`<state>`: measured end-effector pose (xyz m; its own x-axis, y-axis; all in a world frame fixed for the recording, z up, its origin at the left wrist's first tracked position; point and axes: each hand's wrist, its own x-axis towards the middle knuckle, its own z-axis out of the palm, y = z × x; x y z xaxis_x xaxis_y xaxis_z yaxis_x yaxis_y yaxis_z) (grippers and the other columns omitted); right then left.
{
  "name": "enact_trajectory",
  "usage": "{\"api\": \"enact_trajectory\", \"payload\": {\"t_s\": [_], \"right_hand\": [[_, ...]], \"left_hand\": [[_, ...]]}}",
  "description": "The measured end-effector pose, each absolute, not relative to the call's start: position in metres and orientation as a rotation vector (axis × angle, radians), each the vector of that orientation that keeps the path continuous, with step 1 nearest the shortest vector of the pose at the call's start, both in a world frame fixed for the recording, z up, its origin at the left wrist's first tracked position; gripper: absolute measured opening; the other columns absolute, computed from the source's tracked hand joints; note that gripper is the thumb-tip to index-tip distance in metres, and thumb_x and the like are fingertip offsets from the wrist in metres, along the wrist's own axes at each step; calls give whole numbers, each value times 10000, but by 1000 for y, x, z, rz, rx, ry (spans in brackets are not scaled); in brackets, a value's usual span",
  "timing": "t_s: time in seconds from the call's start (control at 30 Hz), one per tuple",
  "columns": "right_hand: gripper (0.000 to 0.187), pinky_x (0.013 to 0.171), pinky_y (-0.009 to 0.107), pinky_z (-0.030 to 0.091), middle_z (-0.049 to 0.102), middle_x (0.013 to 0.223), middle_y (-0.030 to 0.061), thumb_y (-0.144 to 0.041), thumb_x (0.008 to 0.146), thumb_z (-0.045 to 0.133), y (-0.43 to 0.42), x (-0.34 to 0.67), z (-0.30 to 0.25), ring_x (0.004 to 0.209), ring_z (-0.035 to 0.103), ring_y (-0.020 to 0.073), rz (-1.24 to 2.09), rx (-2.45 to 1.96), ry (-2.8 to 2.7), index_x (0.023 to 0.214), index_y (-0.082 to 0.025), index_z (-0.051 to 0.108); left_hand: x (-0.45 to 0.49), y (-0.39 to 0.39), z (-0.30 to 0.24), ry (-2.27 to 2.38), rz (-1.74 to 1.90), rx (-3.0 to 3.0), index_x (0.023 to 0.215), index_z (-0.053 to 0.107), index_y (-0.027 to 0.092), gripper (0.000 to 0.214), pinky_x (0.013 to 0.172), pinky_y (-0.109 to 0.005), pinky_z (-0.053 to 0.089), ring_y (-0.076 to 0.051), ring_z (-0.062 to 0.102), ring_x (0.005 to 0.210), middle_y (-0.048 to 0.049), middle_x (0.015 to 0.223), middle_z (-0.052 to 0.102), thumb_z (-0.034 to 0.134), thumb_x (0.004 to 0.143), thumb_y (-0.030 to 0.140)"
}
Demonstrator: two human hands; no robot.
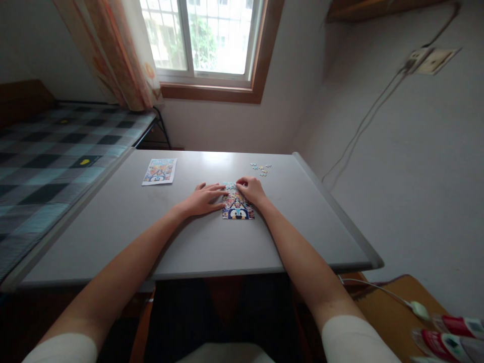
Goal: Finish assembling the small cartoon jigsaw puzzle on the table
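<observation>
A partly assembled jigsaw puzzle [238, 209] lies flat on the grey table [196, 242], with a blue cartoon dog face at its near edge. My left hand [204, 199] rests flat at the puzzle's left side, fingers spread and their tips touching its edge. At the upper right of the puzzle, my right hand [251, 190] has thumb and fingers pinched together over what looks like a puzzle piece, too small to make out clearly. Several loose puzzle pieces [261, 168] lie beyond my right hand. A picture sheet [160, 171] with a similar design lies at the back left.
A bed with a checked cover [75, 141] stands left of the table. Ahead is a window [215, 40] with a curtain [117, 55]. Cables [357, 133] hang along the right wall. A wooden stool [401, 297] at lower right bears red-labelled bottles [446, 343].
</observation>
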<state>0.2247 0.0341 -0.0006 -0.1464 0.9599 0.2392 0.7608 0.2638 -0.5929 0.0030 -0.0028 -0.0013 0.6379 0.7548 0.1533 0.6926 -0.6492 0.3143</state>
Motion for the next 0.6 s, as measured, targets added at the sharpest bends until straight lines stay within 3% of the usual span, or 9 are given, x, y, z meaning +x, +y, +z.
{"api": "enact_trajectory", "payload": {"t_s": [0.6], "right_hand": [[138, 806, 296, 432, 665, 827, 22, -238, 777, 602, 34, 224, -4, 808, 584, 165, 359, -1517, -2008, 839, -231, 725]], "left_hand": [[3, -3, -1, 1182, 392, 2630, 1308, 504, 368, 484, 1117, -508, 131, -258, 341, 1352, -10, 1446, 427, 437, 881, 587]]}}
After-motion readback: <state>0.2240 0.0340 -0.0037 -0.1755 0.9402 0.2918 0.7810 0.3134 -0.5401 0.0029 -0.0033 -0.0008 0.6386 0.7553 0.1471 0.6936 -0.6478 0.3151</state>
